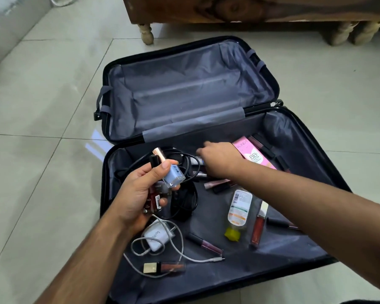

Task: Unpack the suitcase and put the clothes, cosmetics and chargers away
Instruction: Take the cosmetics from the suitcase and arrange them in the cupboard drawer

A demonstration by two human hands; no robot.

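Note:
A black suitcase (312, 137) lies open on the floor; its far half holds nothing. My left hand (138, 189) grips several nail polish bottles, among them a pale blue one (173, 176) and a dark red one (155, 197). My right hand (219, 157) reaches down into the near half, its fingers on a small tube (199, 160) beside the black charger cable (184, 163); the fingers are blurred. A white charger with its cable (156, 235), a clear bottle with a yellow cap (238, 212), a pink BB cream box (253, 155) and several lip glosses (206, 243) lie in the near half.
The suitcase rests on pale floor tiles (53, 119). Wooden furniture on turned legs (146, 32) stands just beyond the lid. A wall base runs along the far left (11, 29).

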